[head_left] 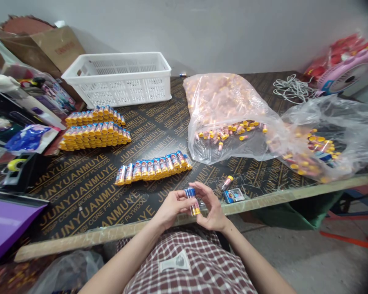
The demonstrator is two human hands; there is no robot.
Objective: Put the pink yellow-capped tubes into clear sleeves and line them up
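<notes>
My left hand (173, 206) pinches a small clear tube (192, 201) with a blue printed label and a yellow end, held upright at the table's front edge. Beside it, my right hand (212, 207) curves with thumb and fingers apart; whether its fingertips touch the tube I cannot tell. Just right of the hands lie a loose yellow-capped tube (227, 183) and a small pile of blue printed labels (233, 195). Beyond my left hand stands a row of labelled tubes (153, 166) with yellow ends.
Stacked labelled tubes (95, 132) sit at the left, before a white plastic basket (125, 87). A large clear bag (223, 102) of tubes lies open at the back, with another bag (319, 147) to its right. A white cable (294, 88) and pink fan (346, 73) are behind.
</notes>
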